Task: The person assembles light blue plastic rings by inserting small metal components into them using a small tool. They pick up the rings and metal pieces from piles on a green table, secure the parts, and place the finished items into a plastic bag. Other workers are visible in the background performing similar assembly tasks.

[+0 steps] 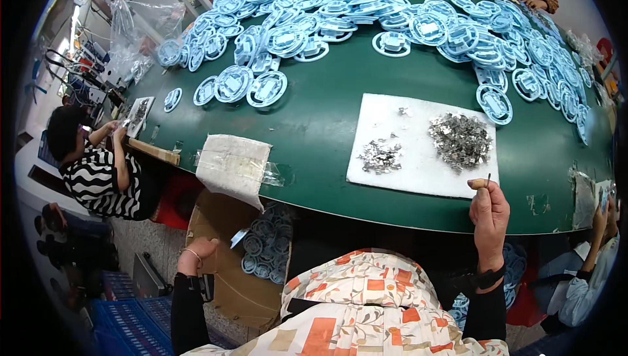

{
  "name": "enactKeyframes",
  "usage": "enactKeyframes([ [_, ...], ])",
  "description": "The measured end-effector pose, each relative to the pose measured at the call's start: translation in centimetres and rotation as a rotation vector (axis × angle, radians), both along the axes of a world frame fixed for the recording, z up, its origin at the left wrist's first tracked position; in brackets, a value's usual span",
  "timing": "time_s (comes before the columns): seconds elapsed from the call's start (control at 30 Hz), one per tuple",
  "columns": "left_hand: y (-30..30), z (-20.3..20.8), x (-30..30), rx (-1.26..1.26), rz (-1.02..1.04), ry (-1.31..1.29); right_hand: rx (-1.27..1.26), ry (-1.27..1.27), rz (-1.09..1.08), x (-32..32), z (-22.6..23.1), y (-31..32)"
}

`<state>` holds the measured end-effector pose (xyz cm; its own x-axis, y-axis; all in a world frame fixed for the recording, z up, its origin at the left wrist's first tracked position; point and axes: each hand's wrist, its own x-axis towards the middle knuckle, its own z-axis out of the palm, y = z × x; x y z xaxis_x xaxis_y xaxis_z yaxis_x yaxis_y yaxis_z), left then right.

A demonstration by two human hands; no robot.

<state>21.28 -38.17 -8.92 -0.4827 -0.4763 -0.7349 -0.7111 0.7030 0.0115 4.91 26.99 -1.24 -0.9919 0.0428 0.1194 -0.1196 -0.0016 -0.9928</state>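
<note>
My left hand (pixel 202 249) is at the left, over the edge of an open cardboard box (pixel 229 287). Its fingers are curled together and I see nothing in them. Just past the fingertips, apart from them, a pale blue piece (pixel 239 238) appears tilted above the box, where several round blue plastic parts (pixel 267 241) lie. My right hand (pixel 489 218) is raised at the table's near edge, closed in a pinch on a thin dark stick (pixel 488 180). It is beside a white foam pad (pixel 405 127) bearing a large pile (pixel 460 141) and a smaller pile (pixel 381 156) of small metal pieces.
Heaps of round blue parts (pixel 327 9) cover the back and right of the green table (pixel 314 107). A cloth-covered pad (pixel 233 166) is taped at the near edge. A person in a striped shirt (pixel 101 182) works at left; others are at far right and right.
</note>
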Motion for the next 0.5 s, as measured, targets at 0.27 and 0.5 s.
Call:
enactKeyframes([
  [0.27,18.8,18.7,-17.8,0.585,-0.236,0.6,0.113,0.02,-0.053,-0.1,-0.7,-0.1],
  [0.5,32.7,16.3,-38.6,0.337,-0.894,1.167,0.344,0.067,-0.089,0.1,0.2,-0.6],
])
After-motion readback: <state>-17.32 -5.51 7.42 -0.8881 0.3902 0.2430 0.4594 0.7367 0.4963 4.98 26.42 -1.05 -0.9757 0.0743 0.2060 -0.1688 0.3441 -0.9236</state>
